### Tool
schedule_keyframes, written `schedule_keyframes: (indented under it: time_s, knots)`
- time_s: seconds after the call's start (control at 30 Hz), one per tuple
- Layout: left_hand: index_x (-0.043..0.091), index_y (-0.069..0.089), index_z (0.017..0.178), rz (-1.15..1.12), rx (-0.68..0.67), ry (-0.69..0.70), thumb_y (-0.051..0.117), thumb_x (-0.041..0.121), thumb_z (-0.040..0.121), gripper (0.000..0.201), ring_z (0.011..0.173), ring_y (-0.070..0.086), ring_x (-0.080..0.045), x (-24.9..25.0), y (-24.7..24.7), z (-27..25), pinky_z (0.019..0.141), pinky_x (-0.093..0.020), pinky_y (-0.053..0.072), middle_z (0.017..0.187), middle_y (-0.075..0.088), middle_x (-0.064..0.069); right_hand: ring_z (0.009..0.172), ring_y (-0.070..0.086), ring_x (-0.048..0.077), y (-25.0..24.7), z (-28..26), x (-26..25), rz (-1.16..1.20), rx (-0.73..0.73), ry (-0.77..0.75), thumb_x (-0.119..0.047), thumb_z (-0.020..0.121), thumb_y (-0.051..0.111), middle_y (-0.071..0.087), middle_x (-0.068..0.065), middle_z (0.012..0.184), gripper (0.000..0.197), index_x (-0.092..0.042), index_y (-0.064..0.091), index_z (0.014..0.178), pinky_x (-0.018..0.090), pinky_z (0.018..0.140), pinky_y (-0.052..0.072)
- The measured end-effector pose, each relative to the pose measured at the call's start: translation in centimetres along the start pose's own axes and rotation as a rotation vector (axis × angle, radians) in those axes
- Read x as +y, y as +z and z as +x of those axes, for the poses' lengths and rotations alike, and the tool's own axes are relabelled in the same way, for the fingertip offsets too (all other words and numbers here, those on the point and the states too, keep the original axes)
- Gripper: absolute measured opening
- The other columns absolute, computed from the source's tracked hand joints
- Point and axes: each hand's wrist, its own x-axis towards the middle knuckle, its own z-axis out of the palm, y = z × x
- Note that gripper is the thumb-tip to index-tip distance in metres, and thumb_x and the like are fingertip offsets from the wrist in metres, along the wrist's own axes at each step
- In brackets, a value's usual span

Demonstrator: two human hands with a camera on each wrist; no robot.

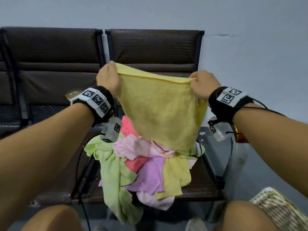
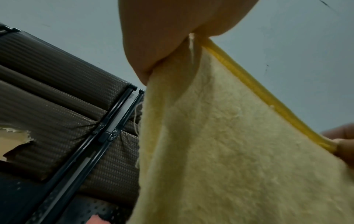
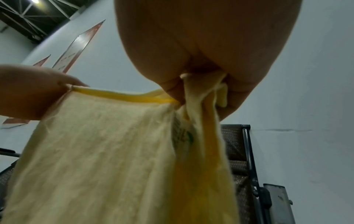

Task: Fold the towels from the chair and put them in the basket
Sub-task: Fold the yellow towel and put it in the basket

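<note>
A yellow towel (image 1: 160, 110) hangs spread out in the air above the chair seat. My left hand (image 1: 108, 77) pinches its upper left corner and my right hand (image 1: 202, 85) pinches its upper right corner, so the top hem is stretched between them. The left wrist view shows the yellow towel (image 2: 220, 151) hanging from my left hand (image 2: 162, 45). The right wrist view shows the yellow towel (image 3: 99, 151) bunched in my right hand (image 3: 201, 63). Below lies a heap of towels (image 1: 141, 165) in green, pink, purple and yellow on the brown chair (image 1: 200, 185). The woven basket (image 1: 280, 207) stands at the lower right.
A second brown chair (image 1: 50, 64) stands to the left, joined to the first. Cables run from my wrists down across the seat. A grey wall is behind the chairs. My knees show at the bottom edge. A grey box (image 1: 215, 147) sits right of the chair.
</note>
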Motion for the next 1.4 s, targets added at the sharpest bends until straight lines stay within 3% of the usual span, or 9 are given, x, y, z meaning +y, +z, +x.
schedule_keyframes:
  time_s: [0.13, 0.27, 0.4, 0.7, 0.93, 1.13, 1.2, 1.3, 1.4]
  knots:
    - [0.019, 0.051, 0.084, 0.007, -0.232, 0.042, 0.044, -0.001, 0.092, 0.023, 0.104, 0.056, -0.041, -0.5, 0.5, -0.3, 0.089, -0.043, 0.044, 0.104, 0.059, -0.026, 0.097, 0.061, 0.035, -0.1, -0.3, 0.2, -0.059, 0.068, 0.037, -0.011, 0.086, 0.042, 0.069, 0.014, 0.106, 0.029, -0.021, 0.068, 0.095, 0.035, 0.082, 0.048]
    - [0.019, 0.051, 0.07, -0.16, -0.3, -0.025, 0.056, 0.016, 0.068, 0.005, 0.061, 0.053, -0.01, -0.7, 0.2, -1.7, 0.058, -0.027, 0.042, 0.067, 0.053, 0.006, 0.093, 0.059, 0.037, -0.6, 0.0, 0.5, 0.065, 0.094, 0.081, -0.013, 0.091, 0.039, 0.062, 0.014, 0.086, 0.027, -0.009, 0.063, 0.079, 0.036, 0.076, 0.044]
    - [0.004, 0.071, 0.098, -0.177, -0.315, -0.11, 0.067, 0.026, 0.089, 0.024, 0.083, 0.066, -0.023, -3.3, 0.1, -1.9, 0.076, -0.041, 0.056, 0.096, 0.071, -0.014, 0.069, 0.054, 0.025, 0.2, -0.7, 1.0, 0.192, -0.099, 0.097, -0.039, 0.093, 0.05, 0.055, 0.006, 0.068, 0.038, -0.011, 0.059, 0.069, 0.032, 0.059, 0.04]
    - [0.015, 0.053, 0.056, -0.274, -0.036, -0.332, 0.063, 0.047, 0.078, 0.04, 0.063, 0.049, -0.02, -2.5, 0.6, -2.2, 0.064, -0.038, 0.043, 0.061, 0.05, -0.002, 0.091, 0.071, 0.031, 1.1, -1.1, 0.1, 0.623, -0.226, 0.339, -0.041, 0.09, 0.064, 0.074, 0.013, 0.099, 0.047, 0.002, 0.07, 0.109, 0.044, 0.09, 0.057]
    - [0.005, 0.057, 0.074, -0.456, -0.337, -0.09, 0.06, 0.032, 0.096, 0.034, 0.049, 0.032, -0.015, 2.2, 3.3, -7.8, 0.05, -0.027, 0.025, 0.056, 0.034, -0.004, 0.059, 0.067, 0.02, 2.7, -2.4, -4.8, 1.005, -0.283, 0.421, -0.018, 0.101, 0.052, 0.065, 0.012, 0.081, 0.024, 0.003, 0.062, 0.108, 0.029, 0.052, 0.057]
    - [0.004, 0.075, 0.081, -0.413, -0.633, -0.082, 0.057, 0.018, 0.09, 0.025, 0.058, 0.063, -0.017, 3.7, 3.3, -11.0, 0.055, -0.022, 0.05, 0.072, 0.069, -0.008, 0.052, 0.06, 0.02, 2.5, -3.9, -6.2, 0.982, -0.44, 0.353, -0.011, 0.096, 0.058, 0.057, 0.013, 0.069, 0.013, 0.0, 0.062, 0.09, 0.025, 0.047, 0.05]
    - [0.001, 0.073, 0.084, -0.491, -0.514, -0.183, 0.048, 0.011, 0.087, 0.027, 0.055, 0.064, -0.018, 3.3, 2.9, -10.4, 0.054, -0.022, 0.048, 0.072, 0.07, -0.006, 0.062, 0.059, 0.027, 2.3, -4.1, -5.8, 0.885, -0.419, 0.325, 0.0, 0.093, 0.052, 0.056, 0.02, 0.077, 0.012, 0.002, 0.06, 0.086, 0.029, 0.052, 0.048]
    - [0.004, 0.064, 0.109, -0.375, -0.33, -0.193, 0.05, 0.001, 0.077, 0.035, 0.071, 0.06, -0.022, 2.0, 2.8, -9.2, 0.065, -0.029, 0.05, 0.086, 0.064, -0.008, 0.103, 0.064, 0.031, 1.9, -4.3, -5.4, 0.883, -0.498, 0.23, 0.005, 0.094, 0.047, 0.065, 0.027, 0.121, 0.035, 0.005, 0.061, 0.125, 0.045, 0.092, 0.055]
    - [-0.004, 0.059, 0.121, -0.452, -0.72, -0.291, 0.051, 0.006, 0.066, 0.057, 0.083, 0.052, -0.026, 1.2, 2.4, -8.7, 0.073, -0.032, 0.042, 0.098, 0.057, -0.016, 0.099, 0.063, 0.025, 1.5, -4.4, -5.5, 0.908, -0.596, 0.143, 0.008, 0.094, 0.042, 0.065, 0.017, 0.118, 0.043, -0.003, 0.059, 0.131, 0.036, 0.088, 0.055]
